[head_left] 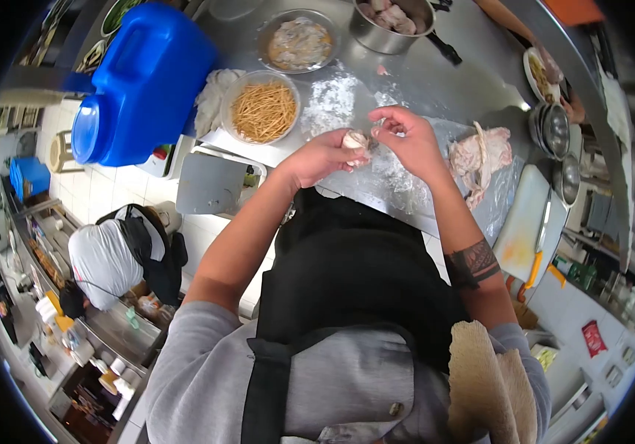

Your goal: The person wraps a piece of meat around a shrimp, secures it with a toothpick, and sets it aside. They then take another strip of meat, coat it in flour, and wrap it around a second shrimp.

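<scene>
My left hand (325, 158) is closed around a small pale roll of raw meat (354, 139), held over the front edge of the steel table. Just to its right, my right hand (408, 140) has its fingers bent in a pinch; anything between them is too small to make out. Beyond my left wrist stands a clear tub of toothpicks (264, 109). White flour (332, 100) is scattered on the table past my hands. Right of my right wrist, raw pale meat (480, 155) lies on plastic sheeting (506, 194).
A big blue jug (143, 81) stands at the left. Behind are a bowl of floury mix (300, 44) and a steel pot of meat (385, 33). At right, a knife (538, 251) lies on a cutting board (519, 231). Another person's hand (549, 68) is beside a plate (533, 74).
</scene>
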The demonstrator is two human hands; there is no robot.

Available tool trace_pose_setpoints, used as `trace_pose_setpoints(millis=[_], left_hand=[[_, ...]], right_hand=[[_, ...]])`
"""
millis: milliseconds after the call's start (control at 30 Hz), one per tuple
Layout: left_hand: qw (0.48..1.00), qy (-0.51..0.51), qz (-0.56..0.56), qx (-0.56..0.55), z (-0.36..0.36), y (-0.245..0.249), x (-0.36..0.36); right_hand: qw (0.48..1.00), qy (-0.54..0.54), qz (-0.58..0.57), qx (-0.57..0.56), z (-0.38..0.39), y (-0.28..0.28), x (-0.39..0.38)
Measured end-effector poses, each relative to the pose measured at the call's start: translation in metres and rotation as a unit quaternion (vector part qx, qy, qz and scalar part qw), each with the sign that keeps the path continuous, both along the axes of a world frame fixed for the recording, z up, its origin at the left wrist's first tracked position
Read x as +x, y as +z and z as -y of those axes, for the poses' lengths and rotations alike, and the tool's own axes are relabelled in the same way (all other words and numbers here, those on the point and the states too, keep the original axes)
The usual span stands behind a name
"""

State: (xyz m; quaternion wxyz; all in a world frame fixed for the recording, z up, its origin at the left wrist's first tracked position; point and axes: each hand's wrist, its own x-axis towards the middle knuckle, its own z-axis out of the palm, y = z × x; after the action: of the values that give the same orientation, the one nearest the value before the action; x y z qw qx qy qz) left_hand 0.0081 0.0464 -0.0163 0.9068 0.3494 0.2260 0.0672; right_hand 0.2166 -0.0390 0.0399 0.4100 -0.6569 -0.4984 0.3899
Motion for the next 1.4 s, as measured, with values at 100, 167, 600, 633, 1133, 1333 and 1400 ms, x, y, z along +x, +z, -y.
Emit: trace_pose_setpoints(millis=[100,167,600,633,1133,1333,1400], left_hand=[[0.994,-0.032,-0.032,0.104,0.009,-0.008,-0.005],[0.993,-0.007,-0.042,0.11,0.019,-0.005,-0.008],[0.986,0.047,-0.076,0.14,0.042,-0.001,-0.037],[0.988,0.066,-0.066,0.126,0.043,0.002,-0.039],[0.974,0.163,-0.114,0.108,0.037,0.008,-0.031],[0.946,0.252,-0.014,-0.204,0.019,0.025,-0.012],[0.943,0.238,-0.002,-0.232,0.015,0.018,0.001]], right_hand=[[0.998,0.024,0.063,0.006,-0.027,0.016,-0.014],[0.994,0.05,0.097,0.01,-0.051,0.02,-0.031],[0.827,0.255,0.479,0.145,-0.153,0.01,-0.118],[0.816,0.263,0.495,0.14,-0.155,0.01,-0.12],[0.956,0.094,0.266,0.078,-0.113,0.059,-0.084],[0.995,-0.057,0.086,0.008,-0.009,0.054,-0.047],[0.992,-0.101,0.069,0.028,0.017,0.04,-0.046]])
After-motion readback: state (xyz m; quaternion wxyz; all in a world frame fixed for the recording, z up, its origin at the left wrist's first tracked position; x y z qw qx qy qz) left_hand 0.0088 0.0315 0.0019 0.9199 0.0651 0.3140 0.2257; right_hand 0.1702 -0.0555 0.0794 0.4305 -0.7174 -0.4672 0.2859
